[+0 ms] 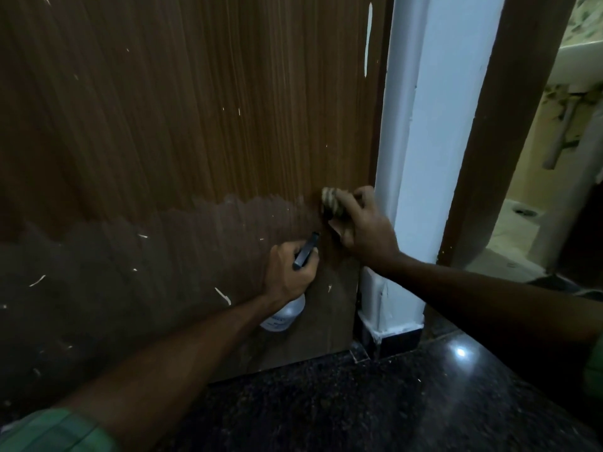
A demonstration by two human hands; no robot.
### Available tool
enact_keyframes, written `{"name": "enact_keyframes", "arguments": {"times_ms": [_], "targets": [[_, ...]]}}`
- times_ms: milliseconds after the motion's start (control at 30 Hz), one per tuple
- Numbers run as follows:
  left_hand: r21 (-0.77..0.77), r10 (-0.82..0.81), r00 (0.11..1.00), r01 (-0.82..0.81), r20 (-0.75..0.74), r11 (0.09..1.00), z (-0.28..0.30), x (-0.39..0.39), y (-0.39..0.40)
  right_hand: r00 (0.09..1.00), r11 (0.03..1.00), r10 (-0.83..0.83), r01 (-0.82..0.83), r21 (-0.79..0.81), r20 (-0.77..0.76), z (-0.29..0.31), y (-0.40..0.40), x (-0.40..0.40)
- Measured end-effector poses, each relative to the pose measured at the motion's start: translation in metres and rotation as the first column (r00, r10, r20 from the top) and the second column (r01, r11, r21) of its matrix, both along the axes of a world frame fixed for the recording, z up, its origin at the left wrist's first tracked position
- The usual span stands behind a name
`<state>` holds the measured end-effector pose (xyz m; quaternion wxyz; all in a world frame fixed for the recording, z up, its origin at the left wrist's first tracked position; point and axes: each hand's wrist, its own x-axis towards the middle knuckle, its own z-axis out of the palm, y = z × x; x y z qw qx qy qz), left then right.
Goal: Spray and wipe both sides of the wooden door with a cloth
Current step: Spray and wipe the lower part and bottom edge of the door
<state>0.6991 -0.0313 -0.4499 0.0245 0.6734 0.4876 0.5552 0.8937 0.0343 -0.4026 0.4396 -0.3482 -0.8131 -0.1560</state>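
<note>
We see one container: a spray bottle, held low at centre frame. Its translucent white body hangs below the left hand, and its dark nozzle and trigger project up and to the right above the knuckles. We cannot tell how much liquid it holds. A label on its body is too blurred to read.

The wooden door fills the left and centre of the frame. Its brown, vertically grained face carries small pale scratches and flecks. A darker band with a ragged upper edge spans its lower portion. The door's lower right corner sits just above the dark speckled floor, which reflects a point of light at lower right. A white frame post stands immediately right of the door. Further right, a brown jamb borders an opening onto a lighter tiled room.

The left hand's fingers are curled round the bottle neck. The right hand grips a bunched beige cloth and presses it against the door near the right edge, at the top of the darker band. The cloth lies just above and to the right of the nozzle. Green sleeves show at the lower left and right edges.
</note>
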Motion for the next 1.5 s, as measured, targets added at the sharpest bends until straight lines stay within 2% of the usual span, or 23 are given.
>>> {"name": "enact_keyframes", "arguments": {"times_ms": [67, 133, 200, 267, 333, 400, 467, 500, 567, 667, 733, 833, 900, 933, 967, 1033, 1100, 1133, 1200, 1267, 1367, 1433, 1500], "targets": [[0.007, -0.008, 1.000, 0.008, 0.018, 1.000, 0.000, -0.003, -0.002, 0.999, 0.999, -0.019, 0.020, 0.038, -0.048, -0.003, -0.003, -0.007], [0.011, -0.001, 0.999, 0.000, 0.032, 1.000, 0.002, -0.006, -0.005, 0.972, 0.992, 0.041, -0.067, 0.106, 0.231, -0.027, -0.002, 0.001], [0.009, 0.000, 1.000, 0.000, 0.024, 1.000, 0.009, -0.007, -0.008, 0.816, 0.985, 0.133, -0.172, 0.017, 0.562, -0.045, 0.002, 0.015], [0.006, -0.013, 1.000, 0.013, 0.020, 1.000, 0.017, -0.009, -0.012, 0.724, 0.985, 0.156, -0.163, -0.054, 0.672, -0.039, 0.005, 0.018], [0.032, 0.002, 1.000, -0.003, 0.031, 0.999, 0.023, -0.012, -0.014, 0.820, 0.989, 0.123, -0.145, -0.005, 0.559, -0.017, -0.001, 0.003], [0.071, 0.011, 0.999, -0.014, 0.048, 0.997, 0.028, -0.014, -0.015, 0.962, 0.995, 0.073, -0.090, 0.053, 0.262, 0.008, -0.010, -0.018], [0.104, 0.019, 0.998, -0.025, 0.058, 0.994, 0.031, -0.016, -0.017, 0.999, 0.998, 0.053, -0.053, 0.017, 0.010, 0.017, -0.015, -0.035], [0.119, 0.027, 0.998, -0.034, 0.063, 0.992, 0.033, -0.017, -0.017, 0.999, 0.999, 0.040, -0.040, 0.023, -0.003, 0.014, -0.016, -0.040], [0.129, 0.046, 0.995, -0.057, 0.084, 0.990, 0.037, -0.019, -0.016, 0.978, 0.995, 0.055, -0.071, 0.072, 0.203, -0.005, -0.015, -0.036], [0.120, 0.047, 0.995, -0.057, 0.087, 0.991, 0.046, -0.022, -0.020, 0.799, 0.975, 0.168, -0.220, 0.019, 0.578, -0.025, -0.010, -0.026], [0.137, 0.052, 0.996, -0.061, 0.067, 0.989, 0.051, -0.025, -0.023, 0.798, 0.975, 0.182, -0.222, 0.000, 0.574, -0.014, -0.011, -0.032], [0.162, 0.103, 0.992, -0.114, 0.078, 0.980, 0.056, -0.034, -0.026, 0.966, 0.976, 0.213, -0.217, 0.009, 0.143, 0.024, -0.026, -0.062], [0.174, 0.134, 0.987, -0.148, 0.092, 0.974, 0.059, -0.042, -0.027, 0.971, 0.981, 0.192, -0.192, 0.014, -0.139, 0.038, -0.033, -0.080], [0.182, 0.155, 0.984, -0.170, 0.093, 0.968, 0.059, -0.046, -0.028, 0.969, 0.984, 0.181, -0.178, 0.032, -0.167, 0.037, -0.033, -0.083], [0.184, 0.173, 0.980, -0.188, 0.097, 0.965, 0.060, -0.050, -0.030, 0.978, 0.982, 0.186, -0.182, 0.047, -0.094, 0.028, -0.030, -0.083], [0.156, 0.192, 0.974, -0.209, 0.118, 0.965, 0.060, -0.059, -0.035, 0.936, 0.973, 0.202, -0.225, 0.049, 0.287, 0.000, -0.021, -0.075], [0.104, 0.174, 0.975, -0.189, 0.139, 0.976, 0.057, -0.068, -0.039, 0.751, 0.966, 0.171, -0.255, 0.041, 0.638, -0.024, -0.014, -0.065], [0.089, 0.167, 0.975, -0.180, 0.145, 0.980, 0.056, -0.072, -0.043, 0.702, 0.965, 0.173, -0.260, 0.022, 0.691, -0.025, -0.011, -0.063], [0.081, 0.189, 0.972, -0.202, 0.142, 0.976, 0.056, -0.080, -0.048, 0.784, 0.961, 0.220, -0.276, 0.009, 0.581, -0.009, -0.016, -0.069], [0.066, 0.230, 0.964, -0.240, 0.136, 0.969, 0.054, -0.092, -0.053, 0.933, 0.960, 0.260, -0.278, 0.043, 0.249, 0.020, -0.028, -0.090], [0.064, 0.247, 0.963, -0.254, 0.106, 0.965, 0.047, -0.109, -0.057, 0.967, 0.978, 0.204, -0.195, 0.073, -0.151, 0.042, -0.037, -0.118], [0.066, 0.252, 0.965, -0.257, 0.079, 0.964, 0.047, -0.114, -0.062, 0.976, 0.976, 0.216, -0.216, 0.016, -0.006, 0.025, -0.039, -0.120], [0.051, 0.245, 0.968, -0.248, 0.061, 0.967, 0.052, -0.116, -0.067, 0.863, 0.961, 0.258, -0.277, -0.020, 0.434, -0.003, -0.039, -0.114]]}}
